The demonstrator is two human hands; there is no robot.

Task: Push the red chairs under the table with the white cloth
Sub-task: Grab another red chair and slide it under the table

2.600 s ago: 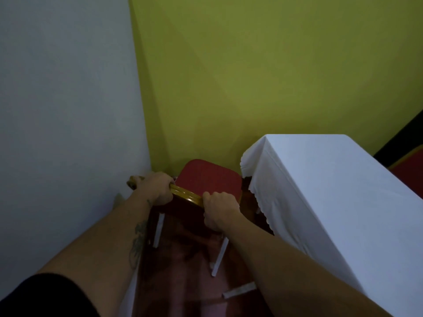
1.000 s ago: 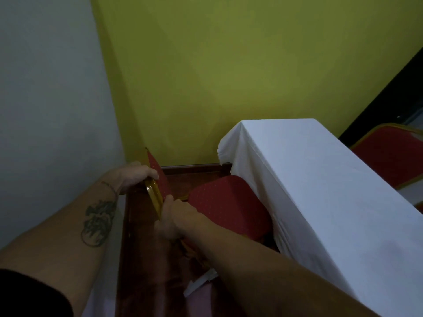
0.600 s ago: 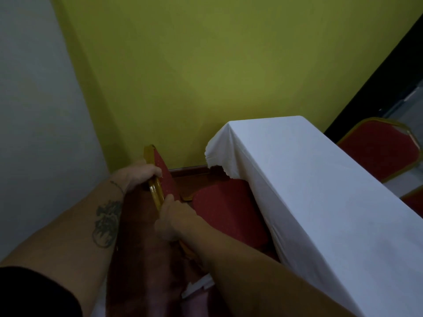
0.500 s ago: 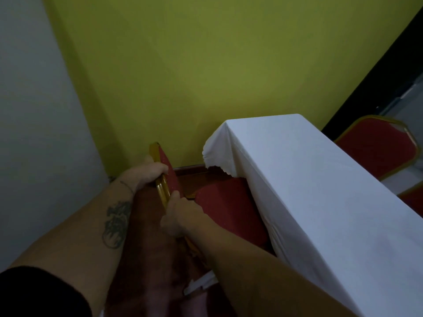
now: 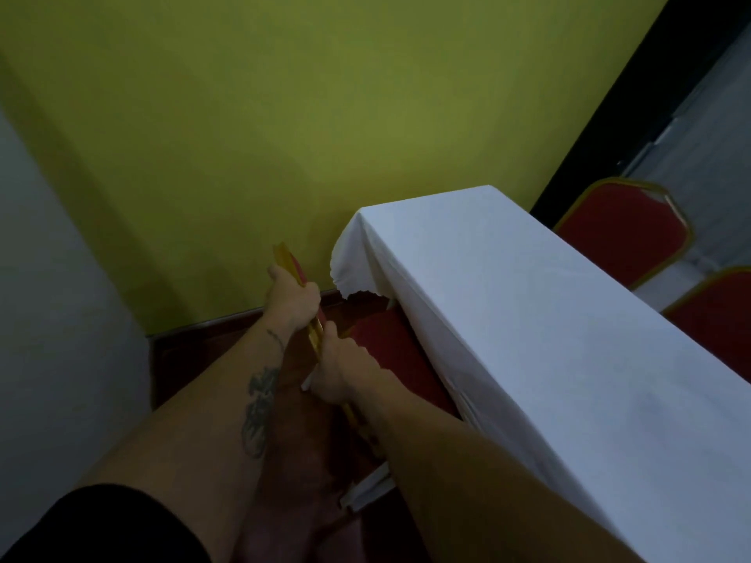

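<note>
A red chair (image 5: 386, 351) with a gold frame stands at the near side of the table with the white cloth (image 5: 528, 339). Its seat is partly under the hanging cloth edge. My left hand (image 5: 290, 298) grips the top of the gold backrest. My right hand (image 5: 337, 369) grips the same backrest lower down, close to the seat. The chair's legs are mostly hidden by my arms.
A yellow wall (image 5: 325, 115) stands just behind the table and a white wall (image 5: 48, 339) closes the left side. Two more red chairs (image 5: 621, 233) (image 5: 719, 319) stand on the table's far side. The floor (image 5: 195, 367) is dark red.
The chair has turned to face the table and slid toward it, so more of the seat is under the cloth. Both hands stayed on the backrest and moved forward with it.
</note>
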